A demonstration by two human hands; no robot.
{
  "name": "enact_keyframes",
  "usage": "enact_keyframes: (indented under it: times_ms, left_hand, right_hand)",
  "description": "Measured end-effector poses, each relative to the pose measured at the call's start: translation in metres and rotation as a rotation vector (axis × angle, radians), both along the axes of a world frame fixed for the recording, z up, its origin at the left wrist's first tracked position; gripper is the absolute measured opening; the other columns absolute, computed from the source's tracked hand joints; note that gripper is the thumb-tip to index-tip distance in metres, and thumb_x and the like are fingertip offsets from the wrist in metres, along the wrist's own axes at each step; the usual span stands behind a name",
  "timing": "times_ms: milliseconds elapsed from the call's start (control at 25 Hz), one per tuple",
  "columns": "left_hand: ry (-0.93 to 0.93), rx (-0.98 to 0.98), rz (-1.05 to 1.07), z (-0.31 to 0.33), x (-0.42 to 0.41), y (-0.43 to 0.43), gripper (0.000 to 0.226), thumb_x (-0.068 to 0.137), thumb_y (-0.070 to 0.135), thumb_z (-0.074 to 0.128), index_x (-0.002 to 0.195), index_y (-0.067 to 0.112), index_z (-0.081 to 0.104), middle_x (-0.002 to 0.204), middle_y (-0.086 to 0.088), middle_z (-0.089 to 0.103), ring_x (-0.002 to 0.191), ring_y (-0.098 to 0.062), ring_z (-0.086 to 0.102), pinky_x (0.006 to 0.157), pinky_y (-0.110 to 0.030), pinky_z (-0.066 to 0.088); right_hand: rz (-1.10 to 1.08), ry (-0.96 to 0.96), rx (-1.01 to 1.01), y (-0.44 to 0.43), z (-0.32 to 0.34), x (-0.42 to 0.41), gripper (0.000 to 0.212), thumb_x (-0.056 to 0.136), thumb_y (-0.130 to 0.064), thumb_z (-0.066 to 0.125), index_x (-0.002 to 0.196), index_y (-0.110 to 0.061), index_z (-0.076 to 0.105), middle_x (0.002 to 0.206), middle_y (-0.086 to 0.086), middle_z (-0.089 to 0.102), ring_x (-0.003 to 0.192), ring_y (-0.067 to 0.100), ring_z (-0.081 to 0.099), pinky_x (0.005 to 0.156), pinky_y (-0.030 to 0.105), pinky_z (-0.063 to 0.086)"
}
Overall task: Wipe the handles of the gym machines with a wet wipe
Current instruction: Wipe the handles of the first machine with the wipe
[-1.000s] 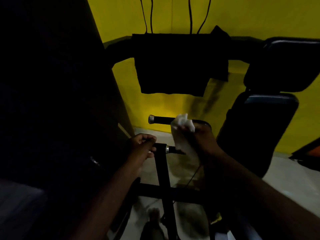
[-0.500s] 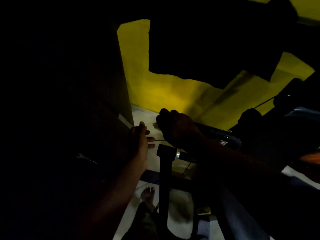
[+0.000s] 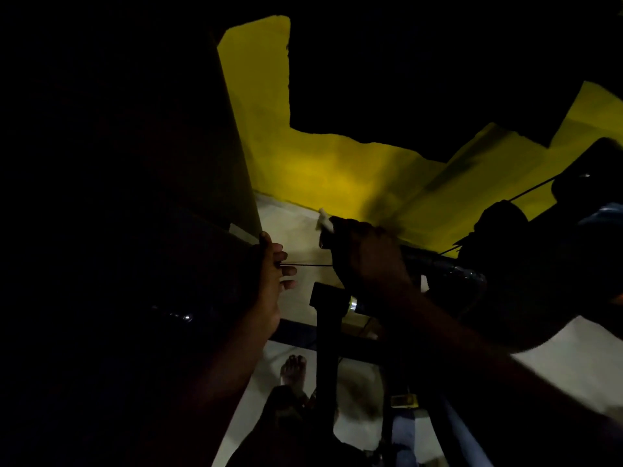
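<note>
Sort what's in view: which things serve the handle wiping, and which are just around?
In the job: right hand, wet wipe, machine handle.
Just around: left hand, thin cable, black post, yellow wall, bare foot.

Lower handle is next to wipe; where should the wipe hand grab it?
I'd wrap the wet wipe over the lower handle from above, just right of its silver collar: it juts sideways from the upright post; the rest hides under the right forearm.

Very dim, heavy black shadows, wide-angle edge distortion
</note>
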State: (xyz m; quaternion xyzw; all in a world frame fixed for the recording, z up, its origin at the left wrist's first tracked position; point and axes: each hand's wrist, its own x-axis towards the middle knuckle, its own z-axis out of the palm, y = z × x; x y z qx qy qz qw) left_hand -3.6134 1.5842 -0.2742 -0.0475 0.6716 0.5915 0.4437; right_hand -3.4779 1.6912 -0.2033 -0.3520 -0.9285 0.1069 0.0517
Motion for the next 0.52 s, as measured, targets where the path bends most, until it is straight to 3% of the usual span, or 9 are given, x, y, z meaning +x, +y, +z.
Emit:
enact_keyframes:
  times_ms: [80,160,240,320,400,440,520]
  left_hand:
    - [-0.019,0.005,-0.014,0.005,0.004,0.001,0.041,0.106,0.051,0.047,0.12,0.016,0.065,0.123,-0.014,0.069,0.082,-0.018,0.069,0.054,-0.029,0.052]
    - [0.009,0.037,-0.053,0.021,0.013,0.005,0.047,0.106,0.055,0.043,0.121,0.016,0.064,0.118,-0.01,0.069,0.086,-0.019,0.07,0.059,-0.031,0.055]
    - [0.043,0.127,-0.088,0.034,0.018,0.012,0.044,0.107,0.051,0.043,0.118,0.014,0.065,0.114,-0.007,0.071,0.092,-0.02,0.072,0.068,-0.031,0.058]
    - [0.06,0.228,-0.112,0.046,0.02,0.018,0.03,0.106,0.038,0.052,0.111,0.014,0.069,0.11,-0.006,0.075,0.1,-0.021,0.074,0.079,-0.032,0.061]
    - [0.088,0.255,-0.154,0.053,0.018,0.023,0.017,0.103,0.027,0.062,0.106,0.014,0.072,0.102,-0.003,0.078,0.103,-0.02,0.075,0.088,-0.032,0.061]
    - [0.109,0.246,-0.184,0.055,0.017,0.025,0.014,0.101,0.024,0.065,0.106,0.014,0.073,0.099,0.0,0.078,0.101,-0.017,0.075,0.089,-0.031,0.061]
    - [0.129,0.234,-0.252,0.058,0.017,0.029,0.013,0.101,0.019,0.065,0.11,0.012,0.072,0.095,0.001,0.077,0.094,-0.01,0.075,0.086,-0.027,0.061]
  right_hand:
    - [0.09,0.087,0.064,-0.015,-0.002,0.016,0.064,0.094,-0.031,0.031,0.15,-0.006,0.051,0.144,0.022,0.058,0.134,0.039,0.056,0.108,0.048,0.045]
    - [0.246,0.141,0.121,-0.027,-0.009,0.039,0.06,0.101,-0.025,0.027,0.154,-0.002,0.041,0.16,0.021,0.04,0.15,0.039,0.035,0.123,0.049,0.029]
    - [0.412,0.127,0.17,-0.013,-0.009,0.052,0.054,0.11,-0.023,0.019,0.154,-0.002,0.041,0.162,0.019,0.036,0.152,0.038,0.032,0.123,0.051,0.03]
    - [0.506,0.095,0.19,0.008,-0.008,0.062,0.052,0.11,-0.025,0.03,0.155,-0.003,0.04,0.162,0.019,0.037,0.15,0.038,0.037,0.117,0.052,0.039]
    - [0.537,0.086,0.193,0.021,-0.006,0.081,0.051,0.112,-0.027,0.026,0.158,-0.008,0.036,0.162,0.017,0.039,0.145,0.037,0.045,0.11,0.051,0.047]
    - [0.546,0.065,0.19,0.026,-0.004,0.093,0.051,0.112,-0.027,0.022,0.16,-0.011,0.032,0.164,0.015,0.035,0.146,0.035,0.044,0.109,0.05,0.048]
    - [0.558,0.022,0.204,0.037,0.001,0.12,0.053,0.111,-0.023,0.032,0.162,-0.014,0.027,0.169,0.012,0.025,0.151,0.033,0.036,0.111,0.049,0.047]
